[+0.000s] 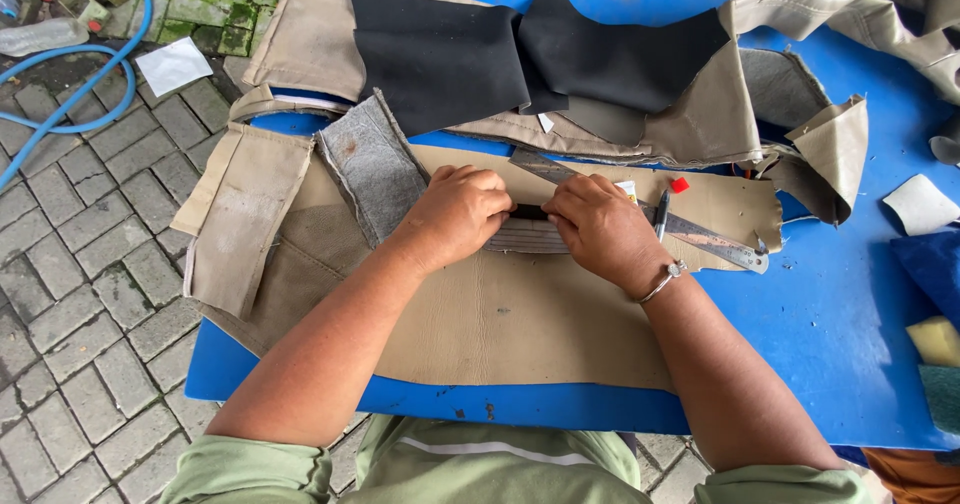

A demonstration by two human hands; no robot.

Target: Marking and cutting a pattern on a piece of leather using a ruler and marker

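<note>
At the centre of the blue table [830, 344], the left hand [455, 214] and right hand [600, 226] meet over a flat tan leather panel [500, 319], each grip closed on an end of a small dark strip [529, 212] lying on a ribbed grey patch [527, 237]. A long steel ruler [715, 241] and a pen [661, 214] lie at three o'clock of the right hand. Black fabric pieces [520, 49] sit at twelve o'clock, well apart.

left hand [462, 209], right hand [600, 226], pinching black strip [529, 212], tan leather [500, 314]
</note>
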